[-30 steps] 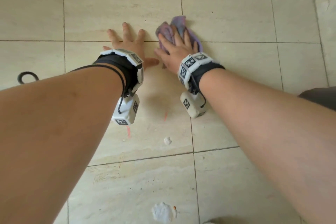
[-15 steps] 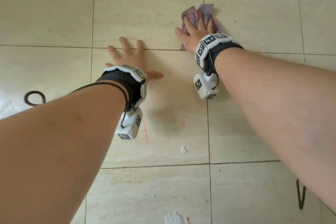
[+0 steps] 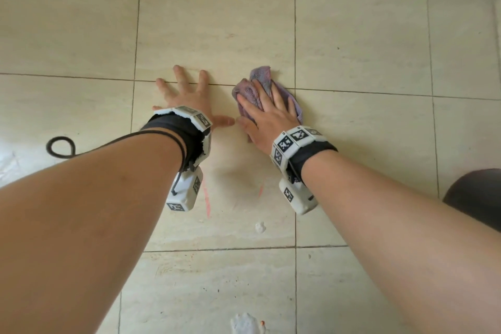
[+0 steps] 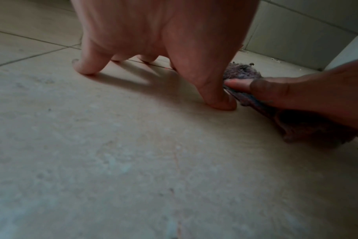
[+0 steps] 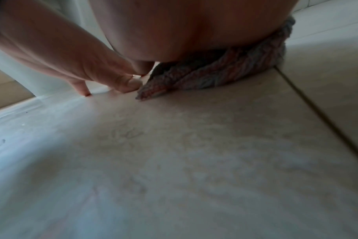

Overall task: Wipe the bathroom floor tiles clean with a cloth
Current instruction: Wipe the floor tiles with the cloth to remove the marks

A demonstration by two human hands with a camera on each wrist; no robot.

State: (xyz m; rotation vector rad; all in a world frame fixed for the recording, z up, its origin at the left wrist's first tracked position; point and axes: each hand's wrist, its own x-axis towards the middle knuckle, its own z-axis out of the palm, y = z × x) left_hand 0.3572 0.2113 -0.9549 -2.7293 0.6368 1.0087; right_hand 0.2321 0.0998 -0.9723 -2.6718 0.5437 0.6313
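Cloth (image 3: 267,95): purple, bunched, lying on the tiles (image 3: 217,22) across a grout line, under the right hand (image 3: 267,119). Judged soft, light, limp; likely to fold or roll under itself if pushed from one edge. Best handled by a flat palm pressing down mid-bundle, fingers spread over the top (as positioned now).

Right hand: fingers straight, laid flat over cloth, pressing, not curled around it. Thumb alongside the near edge, just beside the left thumb.

Left hand (image 3: 189,95): planted on bare tile just left of cloth, fingers splayed and extended, holding nothing; judged a brace.

Outward on the floor: pinkish-red streaks (image 3: 206,198) between the wrists, a white blob (image 3: 260,227) nearer, another white patch (image 3: 245,325) at the bottom edge, a black ring (image 3: 61,146) at far left. All judged unwiped.

View differences:
- Head: whole layout, streaks, blobs.
- Left wrist: left fingertips (image 4: 86,70) on tile, dark specks on the cloth's far end (image 4: 242,71); not visible from head.
- Right wrist: cloth edge (image 5: 215,76) squashed under palm, the grout line beside it; streaks not discernible.
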